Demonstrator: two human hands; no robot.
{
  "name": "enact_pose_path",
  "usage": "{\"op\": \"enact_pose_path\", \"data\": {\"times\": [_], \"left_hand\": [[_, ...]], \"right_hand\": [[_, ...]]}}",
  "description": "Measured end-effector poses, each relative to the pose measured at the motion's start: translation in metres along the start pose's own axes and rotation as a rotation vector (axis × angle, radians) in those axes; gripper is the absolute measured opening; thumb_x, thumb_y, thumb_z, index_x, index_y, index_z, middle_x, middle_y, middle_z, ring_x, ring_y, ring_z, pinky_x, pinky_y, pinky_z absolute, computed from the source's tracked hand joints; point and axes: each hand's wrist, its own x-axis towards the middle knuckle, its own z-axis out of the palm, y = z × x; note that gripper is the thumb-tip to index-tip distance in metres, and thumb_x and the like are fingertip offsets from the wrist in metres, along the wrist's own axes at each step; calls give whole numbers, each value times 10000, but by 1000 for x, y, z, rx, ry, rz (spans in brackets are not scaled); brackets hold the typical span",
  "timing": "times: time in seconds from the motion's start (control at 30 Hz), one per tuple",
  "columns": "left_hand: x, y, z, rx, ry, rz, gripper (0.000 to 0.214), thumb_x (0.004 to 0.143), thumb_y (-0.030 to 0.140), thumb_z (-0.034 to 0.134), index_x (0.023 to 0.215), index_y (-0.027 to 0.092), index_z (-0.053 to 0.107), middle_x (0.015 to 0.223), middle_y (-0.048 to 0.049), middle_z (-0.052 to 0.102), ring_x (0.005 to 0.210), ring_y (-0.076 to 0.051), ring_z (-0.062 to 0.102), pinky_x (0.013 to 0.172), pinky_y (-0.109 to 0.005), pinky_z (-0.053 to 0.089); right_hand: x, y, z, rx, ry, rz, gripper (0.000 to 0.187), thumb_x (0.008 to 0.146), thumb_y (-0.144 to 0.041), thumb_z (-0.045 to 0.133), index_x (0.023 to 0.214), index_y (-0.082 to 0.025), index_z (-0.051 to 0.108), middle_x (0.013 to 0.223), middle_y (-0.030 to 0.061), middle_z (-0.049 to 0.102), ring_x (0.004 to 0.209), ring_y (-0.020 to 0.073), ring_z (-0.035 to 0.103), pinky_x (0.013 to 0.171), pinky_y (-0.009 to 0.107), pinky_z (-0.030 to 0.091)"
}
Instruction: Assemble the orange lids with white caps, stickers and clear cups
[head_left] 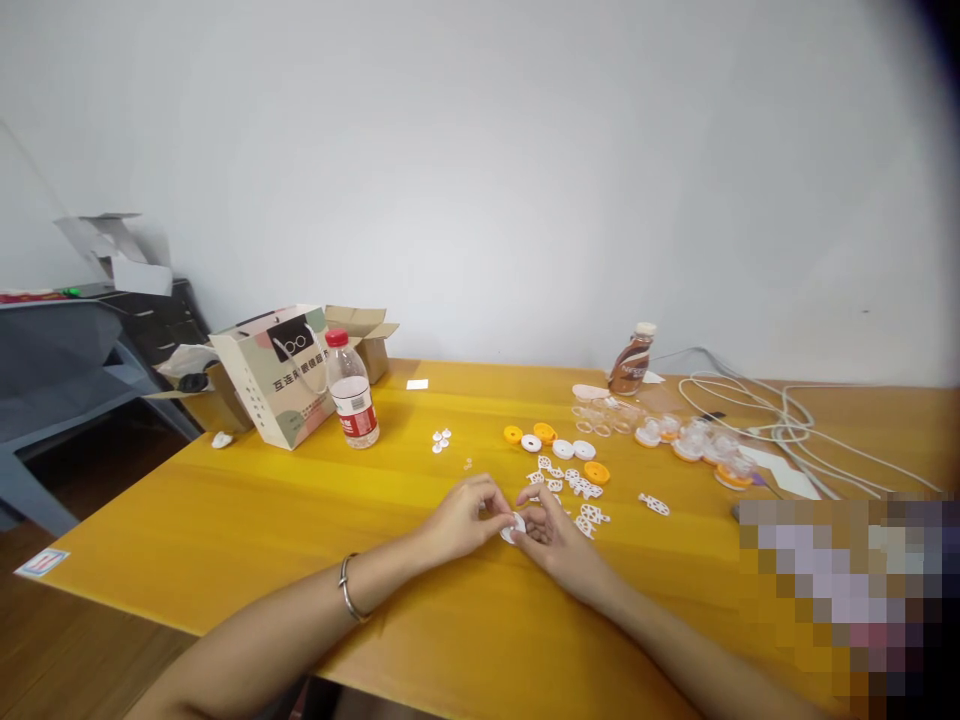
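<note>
One white disc [513, 530] sits between the two hands: the left hand [461, 520] pinches its left side with thumb and forefinger, while the right hand [562, 552] curls thumb and fingers against its right side. Beyond this disc, rightward, lie three orange discs [597, 474] and three white rounds [584, 450]; beyond it, leftward, four small white pieces [437, 448] and one red-capped bottle [352, 395].

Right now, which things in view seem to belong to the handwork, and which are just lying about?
Likely belonging:
small, round white plastic piece, held between left hand and right hand
flat white openwork plastic pieces
round orange and white plastic discs

Likely just lying about:
clear, red-capped plastic bottle
brown, white-capped bottle
cream paper bag
</note>
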Motion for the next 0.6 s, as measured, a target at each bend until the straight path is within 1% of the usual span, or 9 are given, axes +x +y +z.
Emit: {"op": "enact_pose_path", "data": {"times": [0.1, 0.23, 0.3, 0.37, 0.5, 0.57, 0.6], "left_hand": [[0, 0, 2, -15, 30, -20, 179, 736, 311, 592, 699, 144, 540, 717, -5, 526, 640, -101, 474, 584, -201, 367], [1, -2, 6, -106, 22, -73, 214, 720, 330, 605, 794, 159, 500, 704, 14, 542, 591, -87, 467, 542, -189, 363], [2, -2, 7, -138, 24, -60, 207, 722, 327, 601, 792, 157, 507, 705, 12, 553, 604, -88, 480, 553, -189, 370], [4, -5, 7, -152, 40, -46, 192, 726, 330, 594, 762, 151, 535, 710, 5, 568, 623, -93, 497, 570, -195, 377], [18, -13, -2, -142, 127, -102, 225, 794, 360, 486, 769, 153, 572, 685, 5, 584, 577, -98, 515, 551, -212, 387], [30, -15, -10, -46, 160, -73, 232, 813, 347, 456, 777, 154, 580, 705, -2, 594, 619, -113, 536, 573, -218, 397], [38, -14, -14, 21, 155, -27, 219, 816, 329, 456, 785, 155, 585, 737, -9, 603, 668, -123, 546, 607, -222, 404]], "right_hand": [[-1, 0, 1, -16, -3, 4, 262, 726, -271, 571, 844, -257, 338, 649, -64, 527, 558, 112, 471, 529, 226, 347], [-1, 0, 1, -59, 26, -26, 198, 738, -260, 561, 818, -250, 380, 651, -61, 520, 595, 115, 482, 565, 227, 363], [1, 0, -1, -41, 10, -26, 187, 737, -266, 570, 813, -243, 400, 664, -53, 528, 618, 117, 492, 579, 228, 370], [3, 0, -4, 2, -6, 3, 208, 724, -281, 592, 821, -239, 414, 688, -45, 546, 652, 122, 513, 608, 236, 386], [6, 2, -13, 84, 8, 68, 263, 702, -299, 622, 874, -239, 432, 754, -30, 581, 720, 132, 551, 696, 270, 411], [5, 4, -16, 99, -5, 84, 287, 681, -282, 646, 879, -236, 444, 757, -27, 591, 721, 133, 561, 701, 275, 413], [4, 5, -16, 105, -30, 93, 295, 669, -271, 658, 877, -234, 452, 756, -26, 596, 720, 135, 565, 698, 275, 414]]}}
